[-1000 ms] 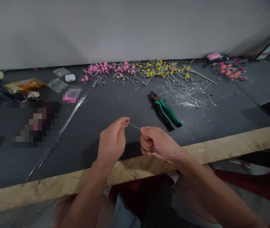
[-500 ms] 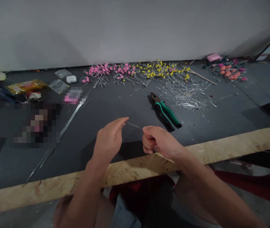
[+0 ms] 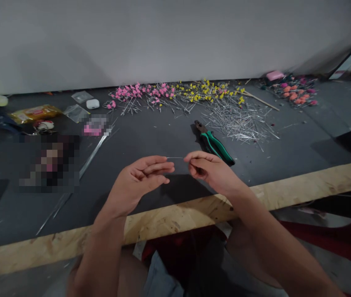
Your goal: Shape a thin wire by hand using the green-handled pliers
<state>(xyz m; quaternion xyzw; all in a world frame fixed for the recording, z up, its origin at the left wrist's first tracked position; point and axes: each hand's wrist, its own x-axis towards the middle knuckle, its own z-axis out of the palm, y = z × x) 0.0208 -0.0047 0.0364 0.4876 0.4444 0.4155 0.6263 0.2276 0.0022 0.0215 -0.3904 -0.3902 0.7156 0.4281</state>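
Note:
A short thin metal wire [image 3: 174, 157] runs level above the dark table, between my two hands. My right hand [image 3: 211, 169] pinches one end of it between thumb and index finger, its other fingers curled in. The wire's other end meets the index fingertip of my left hand [image 3: 138, 177]. That hand is held with fingers stretched out and thumb apart; whether the wire passes behind the fingers is hidden. Just beyond my right hand lie green-handled pliers [image 3: 214, 142], partly covered by it. Past them is a heap of loose wire pieces [image 3: 240, 121].
Along the wall lie pink-tipped stems [image 3: 135, 93], yellow-tipped stems [image 3: 206, 90] and an orange-and-magenta bunch [image 3: 296, 95]. A white case [image 3: 92, 103], a yellow packet [image 3: 36, 113] and long wires [image 3: 93, 154] are at left. A wooden strip [image 3: 175, 218] edges the table.
My left hand has turned and its thumb has swung away from the fingers. My right hand has shifted slightly upward, still on the wire. The wire has gone from slanted to level.

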